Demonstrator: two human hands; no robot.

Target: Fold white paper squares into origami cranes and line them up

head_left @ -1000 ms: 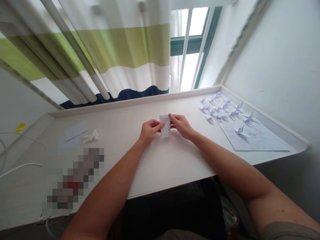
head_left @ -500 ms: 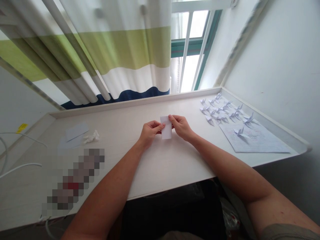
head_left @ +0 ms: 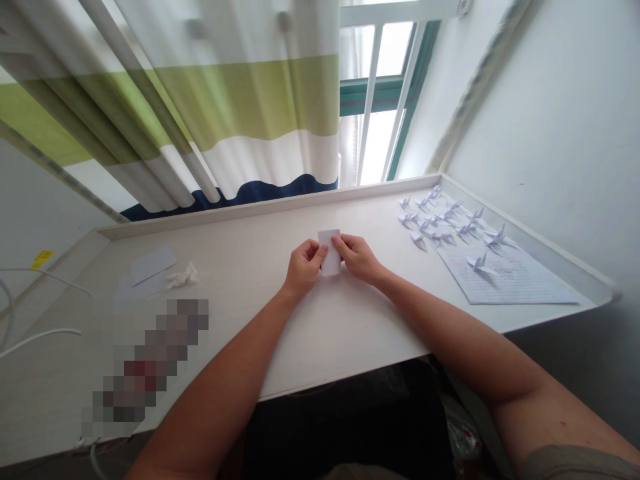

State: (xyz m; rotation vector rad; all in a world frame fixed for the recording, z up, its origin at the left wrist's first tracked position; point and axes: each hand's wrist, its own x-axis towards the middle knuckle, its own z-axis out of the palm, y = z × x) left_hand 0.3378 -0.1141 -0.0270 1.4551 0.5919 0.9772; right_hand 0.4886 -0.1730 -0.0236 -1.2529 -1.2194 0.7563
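Observation:
Between my hands, over the middle of the table, is a small white folded paper (head_left: 330, 257), taller than wide. My left hand (head_left: 306, 267) pinches its left edge, thumb lying on the front face. On the other side my right hand (head_left: 357, 257) grips the upper right edge between thumb and fingers. The fingers behind the paper are partly hidden. Several white paper cranes (head_left: 440, 223) stand in a group at the right, apart from my hands. One more crane (head_left: 483, 265) rests on a sheaf of lined paper (head_left: 520, 283).
On the left of the white table (head_left: 340, 333) lie flat white sheets (head_left: 153, 265) and a crumpled white tissue (head_left: 183, 275). A pixelated object (head_left: 150, 360) and white cables (head_left: 45, 333) are nearer the front left. Raised rims edge the back and right; a striped curtain (head_left: 240, 100) hangs behind.
My right thumb has slid a little down and left along the paper's edge. The left fingers have curled in closer. The paper stays in both hands.

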